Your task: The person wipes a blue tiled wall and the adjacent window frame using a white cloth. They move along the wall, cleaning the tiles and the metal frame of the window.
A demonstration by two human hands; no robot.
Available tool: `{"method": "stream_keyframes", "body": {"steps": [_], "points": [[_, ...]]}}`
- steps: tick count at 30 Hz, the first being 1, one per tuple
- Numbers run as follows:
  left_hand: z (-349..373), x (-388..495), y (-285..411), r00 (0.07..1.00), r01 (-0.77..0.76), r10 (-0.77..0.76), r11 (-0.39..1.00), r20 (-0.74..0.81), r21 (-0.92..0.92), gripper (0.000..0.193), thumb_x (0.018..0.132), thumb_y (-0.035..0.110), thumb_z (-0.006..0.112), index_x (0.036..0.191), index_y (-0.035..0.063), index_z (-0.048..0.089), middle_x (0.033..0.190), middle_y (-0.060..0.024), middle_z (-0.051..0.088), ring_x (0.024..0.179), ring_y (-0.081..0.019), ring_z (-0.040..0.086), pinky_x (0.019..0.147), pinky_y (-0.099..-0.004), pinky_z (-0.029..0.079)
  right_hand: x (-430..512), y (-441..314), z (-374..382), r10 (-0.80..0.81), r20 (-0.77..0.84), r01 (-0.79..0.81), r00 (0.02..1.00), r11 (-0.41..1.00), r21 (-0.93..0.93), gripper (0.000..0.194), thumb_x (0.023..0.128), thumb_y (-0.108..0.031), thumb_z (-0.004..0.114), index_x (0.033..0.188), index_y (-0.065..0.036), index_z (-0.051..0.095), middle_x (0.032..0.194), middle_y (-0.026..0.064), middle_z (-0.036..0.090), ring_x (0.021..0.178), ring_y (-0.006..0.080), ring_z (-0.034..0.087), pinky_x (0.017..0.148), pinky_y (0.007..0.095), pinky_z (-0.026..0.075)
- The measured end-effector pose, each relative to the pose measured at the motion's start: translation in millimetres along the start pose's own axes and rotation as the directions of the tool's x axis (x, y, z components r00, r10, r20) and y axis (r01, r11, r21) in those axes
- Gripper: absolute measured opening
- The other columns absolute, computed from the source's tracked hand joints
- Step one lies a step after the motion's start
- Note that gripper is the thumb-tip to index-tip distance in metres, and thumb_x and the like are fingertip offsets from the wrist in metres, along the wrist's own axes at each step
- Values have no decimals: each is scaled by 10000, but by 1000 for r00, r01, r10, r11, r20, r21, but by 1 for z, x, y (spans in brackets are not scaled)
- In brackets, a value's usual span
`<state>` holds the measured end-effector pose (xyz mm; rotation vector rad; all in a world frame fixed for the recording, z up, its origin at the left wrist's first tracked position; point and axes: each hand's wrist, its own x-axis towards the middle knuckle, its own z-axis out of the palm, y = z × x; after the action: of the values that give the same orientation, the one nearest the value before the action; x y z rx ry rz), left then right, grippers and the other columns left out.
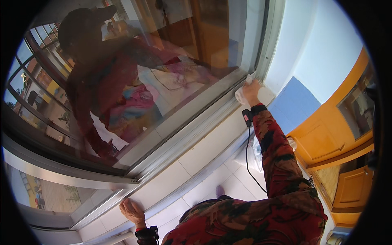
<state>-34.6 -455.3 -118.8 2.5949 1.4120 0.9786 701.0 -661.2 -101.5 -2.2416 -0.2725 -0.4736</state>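
Observation:
My right hand [251, 92] holds a crumpled white cloth [241, 94] against the far right corner of the sliding window's metal track [211, 107], beside the wall. At the lower left, my left hand [132, 210] rests with curled fingers on the tiled sill [171, 174], next to the track, and nothing shows in it. A large glass pane [183, 61] in a metal frame stands behind the track and mirrors a person in a cap. Black bands with small devices are on both wrists, and a black cable runs down from the right one.
An orange wooden door [321, 134] stands at the right, beside a white and blue wall [294, 101]. White plastic bags [255, 153] lie below the sill, by my right forearm. The sliding window's metal frame [70, 168] curves across the left.

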Motion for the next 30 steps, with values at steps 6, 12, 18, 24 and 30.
{"method": "stream_keyframes", "body": {"steps": [6, 12, 18, 24, 30], "points": [[2, 1, 3, 999, -19, 21, 999, -28, 46, 266, 904, 207, 554, 1104, 52, 635, 1127, -168, 605, 1071, -376, 560, 945, -485, 420, -115, -67, 6, -116, 57, 103, 992, 975, 196, 469, 856, -72, 660, 1229, 58, 408, 1197, 343, 454, 1067, 540, 512, 953, 551, 457], [2, 0, 3, 1000, 8, -7, 999, -23, 41, 288, 893, 243, 572, 1122, 78, 632, 1149, -143, 610, 1096, -365, 554, 963, -477, 407, -225, -152, -4, -264, 129, 218, 956, 932, 291, 401, 880, -33, 624, 1188, 55, 383, 1177, 340, 416, 1052, 534, 512, 921, 543, 474], [0, -2, 1, 1000, 14, -14, 999, 11, 33, 323, 879, 273, 599, 1150, 98, 616, 1162, -135, 582, 1123, -360, 534, 979, -467, 390, -316, -216, -12, -422, 221, 307, 879, 856, 415, 344, 904, -17, 589, 1151, 60, 361, 1121, 325, 410, 980, 513, 523, 874, 536, 487], [-3, -2, 0, 1000, -17, 17, 1000, 16, 7, 337, 879, 295, 598, 1152, 98, 615, 1164, -130, 588, 1109, -362, 537, 966, -470, 390, -406, -276, -10, -482, 360, 238, 798, 802, 548, 363, 914, -56, 612, 1162, 42, 365, 1119, 334, 407, 965, 532, 513, 849, 553, 484], [-5, 0, 1, 1000, -4, 4, 1000, 16, -5, 325, 868, 276, 609, 1135, 91, 625, 1160, -125, 605, 1117, -357, 541, 975, -465, 385, -465, -320, -11, -644, 425, 245, 636, 691, 680, 366, 922, -70, 604, 1195, 38, 387, 1110, 324, 440, 881, 545, 564, 772, 567, 497]]}}
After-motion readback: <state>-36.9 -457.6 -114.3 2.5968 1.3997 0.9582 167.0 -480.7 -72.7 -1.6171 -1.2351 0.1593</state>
